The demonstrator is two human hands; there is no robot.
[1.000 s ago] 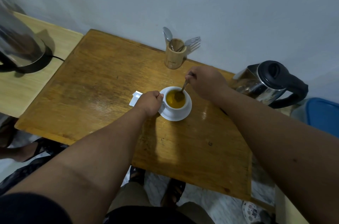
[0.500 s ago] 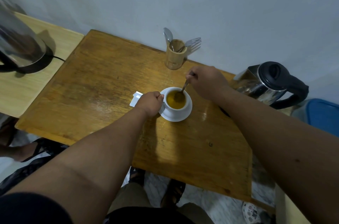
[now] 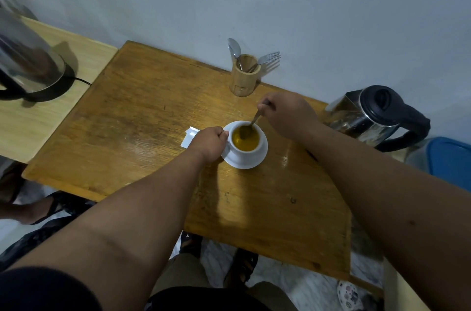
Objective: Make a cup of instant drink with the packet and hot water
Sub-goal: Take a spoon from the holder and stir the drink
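Head view shows the left hand [image 3: 210, 143] closed on the handle side of the white cup [image 3: 246, 142], apparently to steady it on its saucer [image 3: 257, 161] near the middle of the wooden table [image 3: 142, 116]. The right hand [image 3: 286, 116] pinches a spoon [image 3: 251, 124] dipped in the yellow drink, likely stirring; the emptied packet [image 3: 190, 136] lies just left, the kettle [image 3: 374, 116] parked at the right edge

A white cup [image 3: 248, 150] of yellow-brown drink [image 3: 245, 141] stands upright on a white saucer [image 3: 257, 161]; a spoon [image 3: 251, 124] leans inside it. A white packet [image 3: 190, 136] lies flat just left.
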